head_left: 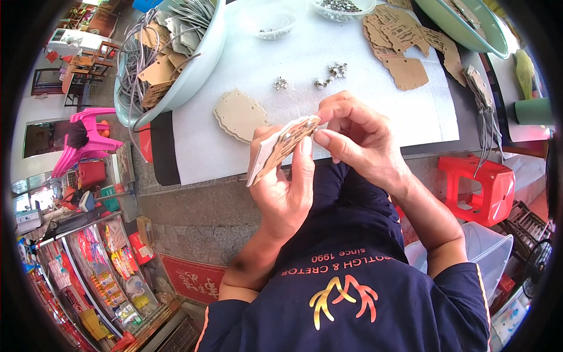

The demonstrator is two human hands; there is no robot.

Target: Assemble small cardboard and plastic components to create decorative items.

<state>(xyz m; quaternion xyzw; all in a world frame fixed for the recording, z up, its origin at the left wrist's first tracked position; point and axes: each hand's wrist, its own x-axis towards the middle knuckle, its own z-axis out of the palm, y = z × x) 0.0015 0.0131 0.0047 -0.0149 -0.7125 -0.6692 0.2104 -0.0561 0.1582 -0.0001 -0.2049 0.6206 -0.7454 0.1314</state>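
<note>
Left basin (206,63): held grey cords (190,14), brown tags (158,72). Clear bowl (286,28): held few metal fittings (267,30). Second bowl (365,10): held many. Right basin (497,42): held pale tags (467,13). Left hand (281,193): pinched layered tag stack (285,146) over white sheet (199,132). Right hand (363,138): thumb, forefinger met stack's edge; pinch could not be told.

Left hand (284,196) clasps; right hand (369,144) curls beside it.
</note>
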